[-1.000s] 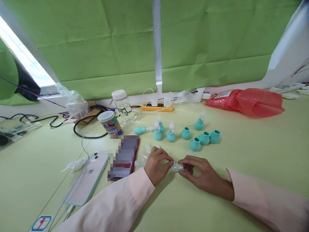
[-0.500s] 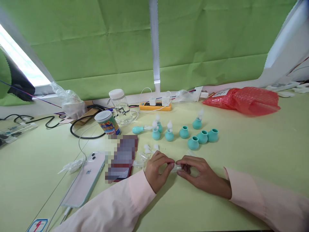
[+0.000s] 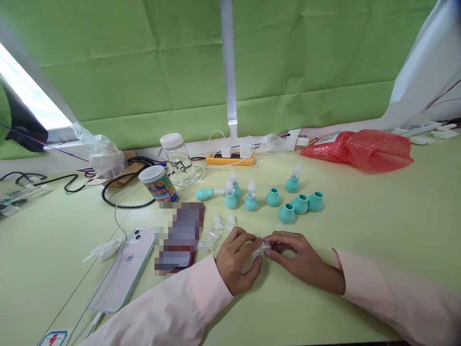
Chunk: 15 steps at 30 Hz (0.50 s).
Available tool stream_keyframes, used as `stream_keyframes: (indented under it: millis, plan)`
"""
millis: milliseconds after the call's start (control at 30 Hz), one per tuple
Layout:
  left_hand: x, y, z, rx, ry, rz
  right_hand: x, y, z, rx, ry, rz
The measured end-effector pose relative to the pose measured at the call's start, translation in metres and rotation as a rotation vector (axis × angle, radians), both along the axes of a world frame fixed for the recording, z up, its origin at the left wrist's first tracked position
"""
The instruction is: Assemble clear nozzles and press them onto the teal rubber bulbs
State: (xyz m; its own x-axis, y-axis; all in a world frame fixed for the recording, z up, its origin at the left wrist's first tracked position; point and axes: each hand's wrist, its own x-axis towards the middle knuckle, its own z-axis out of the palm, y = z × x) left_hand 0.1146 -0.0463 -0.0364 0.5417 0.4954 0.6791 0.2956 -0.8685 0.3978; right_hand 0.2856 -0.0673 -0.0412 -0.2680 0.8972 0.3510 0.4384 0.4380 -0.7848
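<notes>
My left hand (image 3: 236, 262) and my right hand (image 3: 297, 259) meet at the middle of the pale green table (image 3: 378, 226), both pinching one small clear plastic piece (image 3: 262, 249) between their fingertips. Just behind them stand several teal rubber bulbs (image 3: 288, 213), some open-topped, others fitted with white tips (image 3: 251, 198); one bulb (image 3: 205, 193) lies on its side. Loose small white and clear plastic parts (image 3: 218, 223) lie left of my left hand. Both arms wear pale pink sleeves.
A white phone (image 3: 124, 269) on a cable and a blurred dark red item (image 3: 180, 235) lie at the left. Behind are a printed can (image 3: 158, 184), a glass jar (image 3: 178, 158), an orange power strip (image 3: 226, 158), black cables (image 3: 122, 192) and a red plastic bag (image 3: 360, 150).
The hands stay together on the clear piece, with slight finger shifts. The view has drifted a little, so everything sits slightly lower and to the left.
</notes>
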Motion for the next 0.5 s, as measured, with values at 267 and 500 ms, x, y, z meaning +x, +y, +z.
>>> stream_keyframes:
  millis: [267, 500]
  plan:
    - [0.0078, -0.0026, 0.0021, -0.087, -0.1, 0.009, 0.0007, -0.0028, -0.0054, 0.038, 0.014, 0.006]
    - [0.0061, -0.0042, -0.0006, -0.101, -0.051, 0.045, 0.0005, -0.0007, -0.0042, -0.01, 0.055, 0.011]
